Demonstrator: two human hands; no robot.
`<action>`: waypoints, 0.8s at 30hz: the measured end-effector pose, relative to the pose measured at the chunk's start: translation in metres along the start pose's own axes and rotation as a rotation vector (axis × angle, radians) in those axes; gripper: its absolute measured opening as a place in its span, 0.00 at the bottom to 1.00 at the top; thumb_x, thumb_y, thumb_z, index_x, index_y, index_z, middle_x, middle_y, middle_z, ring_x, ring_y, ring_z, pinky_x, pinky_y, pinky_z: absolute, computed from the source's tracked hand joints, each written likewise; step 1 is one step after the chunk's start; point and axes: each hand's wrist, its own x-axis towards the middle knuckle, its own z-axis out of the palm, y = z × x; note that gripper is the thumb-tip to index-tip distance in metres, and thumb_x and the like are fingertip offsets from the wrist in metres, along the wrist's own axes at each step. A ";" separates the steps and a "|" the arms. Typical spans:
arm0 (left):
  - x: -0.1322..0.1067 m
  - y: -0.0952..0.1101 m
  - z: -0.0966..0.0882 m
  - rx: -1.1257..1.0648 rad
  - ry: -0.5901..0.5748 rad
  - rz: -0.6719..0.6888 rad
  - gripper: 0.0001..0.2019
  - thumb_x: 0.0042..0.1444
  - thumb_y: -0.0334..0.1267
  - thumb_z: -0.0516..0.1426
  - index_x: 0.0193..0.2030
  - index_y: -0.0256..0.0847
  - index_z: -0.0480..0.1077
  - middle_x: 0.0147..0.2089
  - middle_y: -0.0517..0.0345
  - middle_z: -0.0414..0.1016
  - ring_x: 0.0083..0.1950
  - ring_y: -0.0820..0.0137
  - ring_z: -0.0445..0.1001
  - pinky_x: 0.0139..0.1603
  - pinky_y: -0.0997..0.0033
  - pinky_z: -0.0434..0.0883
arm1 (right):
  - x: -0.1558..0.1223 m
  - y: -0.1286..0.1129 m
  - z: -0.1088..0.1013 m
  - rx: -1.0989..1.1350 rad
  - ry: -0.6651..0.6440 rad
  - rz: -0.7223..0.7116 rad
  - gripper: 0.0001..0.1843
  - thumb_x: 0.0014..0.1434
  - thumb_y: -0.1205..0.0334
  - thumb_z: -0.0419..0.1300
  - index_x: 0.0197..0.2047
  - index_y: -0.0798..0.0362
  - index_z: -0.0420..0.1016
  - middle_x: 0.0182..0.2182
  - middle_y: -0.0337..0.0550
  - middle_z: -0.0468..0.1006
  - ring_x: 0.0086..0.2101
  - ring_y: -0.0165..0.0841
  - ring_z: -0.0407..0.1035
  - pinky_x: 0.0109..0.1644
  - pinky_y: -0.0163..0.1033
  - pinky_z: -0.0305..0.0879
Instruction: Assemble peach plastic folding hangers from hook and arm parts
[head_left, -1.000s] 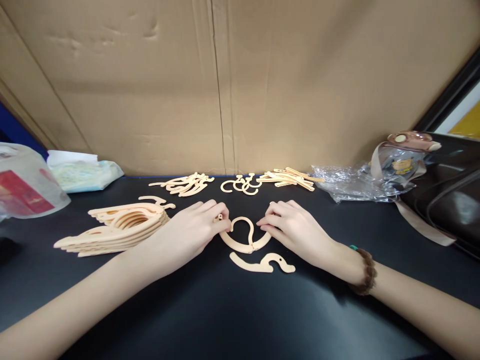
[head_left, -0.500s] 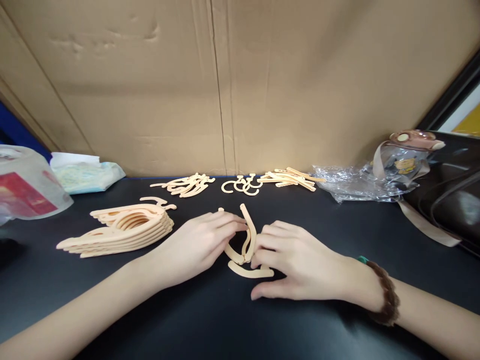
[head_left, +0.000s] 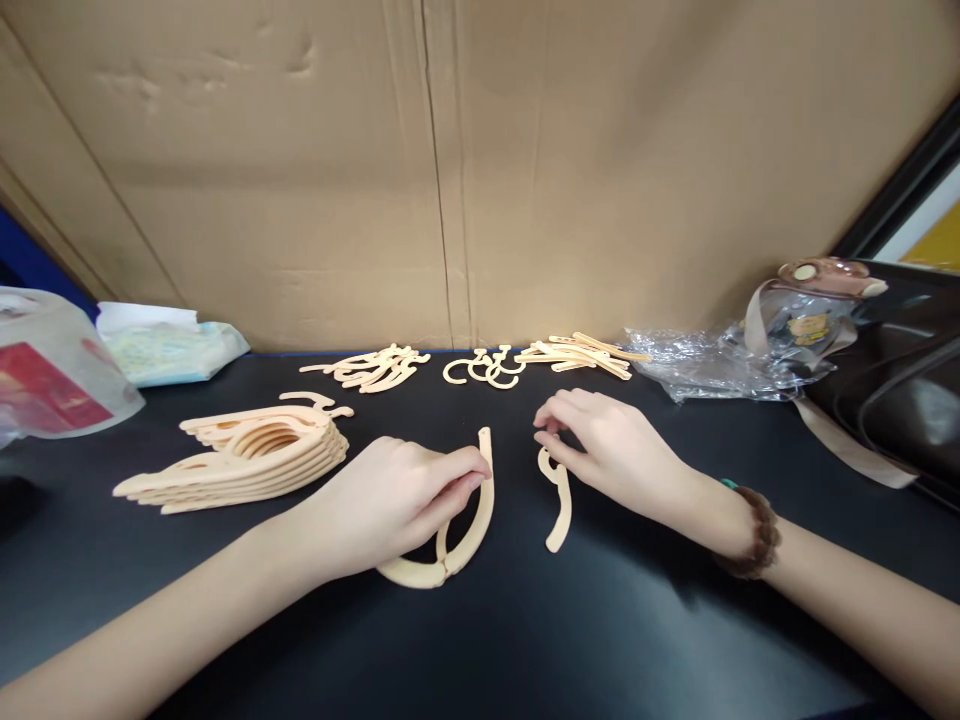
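Observation:
On the black table (head_left: 480,640), my left hand (head_left: 397,500) is closed on a cream curved piece joined to a hook part (head_left: 457,530), fingertips pinching its upper arm. My right hand (head_left: 607,440) pinches the top end of a separate cream curved piece (head_left: 559,495) that lies to the right of the first. The two pieces are a short way apart. A beaded bracelet (head_left: 750,530) is on my right wrist.
A stack of assembled cream hangers (head_left: 240,455) lies at the left. Loose arm pieces (head_left: 375,368), hooks (head_left: 487,368) and more arms (head_left: 577,355) lie by the cardboard wall (head_left: 450,170). A crumpled clear bag (head_left: 697,365), a bottle (head_left: 806,310) and a dark handbag (head_left: 892,390) sit right; packets (head_left: 165,340) left.
The hands have come apart. My left hand has turned and drawn the joined piece nearer to me; my right hand has carried the other curved piece to the right and turned it.

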 end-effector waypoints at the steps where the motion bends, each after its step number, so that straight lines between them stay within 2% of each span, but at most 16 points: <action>1: 0.000 0.000 0.001 0.008 0.020 -0.038 0.14 0.66 0.40 0.45 0.43 0.43 0.71 0.20 0.67 0.67 0.18 0.75 0.64 0.21 0.75 0.57 | -0.001 -0.002 0.000 -0.031 0.003 0.061 0.08 0.63 0.58 0.56 0.34 0.53 0.69 0.29 0.39 0.74 0.30 0.32 0.66 0.33 0.37 0.59; 3: 0.002 -0.001 0.005 0.035 0.077 -0.128 0.12 0.64 0.45 0.49 0.42 0.43 0.70 0.23 0.65 0.70 0.23 0.73 0.68 0.23 0.75 0.59 | -0.002 -0.006 0.001 -0.111 -0.002 0.117 0.18 0.60 0.46 0.58 0.30 0.53 0.68 0.26 0.40 0.73 0.27 0.33 0.67 0.30 0.39 0.57; 5: 0.004 -0.002 0.009 0.061 0.119 -0.191 0.17 0.60 0.52 0.53 0.44 0.41 0.70 0.31 0.61 0.74 0.32 0.69 0.73 0.28 0.73 0.64 | -0.004 -0.008 0.003 -0.177 -0.016 0.080 0.22 0.55 0.41 0.61 0.29 0.53 0.69 0.27 0.42 0.73 0.30 0.37 0.68 0.33 0.41 0.59; 7: 0.005 -0.001 0.012 0.068 0.113 -0.210 0.23 0.57 0.58 0.54 0.48 0.40 0.70 0.41 0.55 0.74 0.42 0.63 0.73 0.33 0.70 0.68 | -0.005 -0.009 0.005 -0.161 -0.047 -0.006 0.18 0.56 0.45 0.62 0.33 0.54 0.72 0.31 0.43 0.74 0.33 0.38 0.68 0.38 0.43 0.61; 10: 0.005 0.003 0.015 0.013 0.065 -0.213 0.25 0.57 0.57 0.54 0.52 0.41 0.69 0.48 0.53 0.71 0.48 0.61 0.70 0.38 0.67 0.71 | -0.005 -0.009 0.008 -0.032 -0.094 -0.150 0.06 0.63 0.63 0.56 0.42 0.54 0.72 0.36 0.42 0.75 0.37 0.35 0.68 0.45 0.43 0.61; 13: 0.003 0.009 0.014 -0.072 0.024 -0.210 0.19 0.57 0.50 0.55 0.52 0.44 0.68 0.49 0.56 0.70 0.47 0.63 0.71 0.40 0.66 0.71 | -0.004 -0.007 0.010 0.043 -0.087 -0.186 0.13 0.61 0.75 0.52 0.46 0.55 0.70 0.37 0.42 0.75 0.39 0.34 0.68 0.47 0.43 0.60; 16: 0.001 0.017 0.012 -0.162 -0.009 -0.197 0.16 0.55 0.42 0.56 0.51 0.48 0.68 0.50 0.59 0.70 0.48 0.64 0.71 0.41 0.68 0.71 | -0.003 -0.004 0.011 0.067 -0.076 -0.163 0.17 0.57 0.79 0.51 0.47 0.55 0.70 0.38 0.42 0.75 0.40 0.34 0.68 0.49 0.43 0.60; 19: 0.001 0.023 0.012 -0.213 -0.029 -0.209 0.15 0.54 0.45 0.56 0.49 0.49 0.67 0.48 0.60 0.70 0.42 0.66 0.73 0.38 0.69 0.70 | -0.003 -0.003 0.010 0.078 -0.065 -0.099 0.09 0.61 0.69 0.56 0.45 0.55 0.71 0.38 0.43 0.74 0.41 0.36 0.68 0.48 0.44 0.62; 21: 0.002 0.027 0.014 -0.205 -0.039 -0.261 0.16 0.53 0.51 0.57 0.44 0.47 0.67 0.43 0.61 0.71 0.34 0.68 0.72 0.32 0.70 0.67 | -0.002 -0.002 0.010 0.070 -0.071 -0.063 0.11 0.62 0.59 0.58 0.46 0.54 0.72 0.39 0.44 0.74 0.41 0.37 0.68 0.46 0.44 0.63; 22: 0.003 0.029 0.016 -0.199 -0.041 -0.295 0.16 0.53 0.53 0.57 0.41 0.46 0.67 0.41 0.61 0.71 0.30 0.69 0.71 0.29 0.70 0.65 | -0.002 -0.002 0.010 0.061 -0.079 -0.059 0.12 0.63 0.57 0.58 0.47 0.53 0.73 0.40 0.44 0.74 0.41 0.37 0.68 0.46 0.44 0.63; 24: 0.005 0.031 0.019 -0.208 -0.041 -0.359 0.12 0.52 0.50 0.57 0.35 0.45 0.65 0.35 0.64 0.71 0.25 0.71 0.68 0.25 0.72 0.59 | -0.001 -0.001 0.010 0.047 -0.094 -0.059 0.11 0.64 0.60 0.56 0.48 0.52 0.73 0.40 0.44 0.74 0.39 0.36 0.68 0.45 0.43 0.64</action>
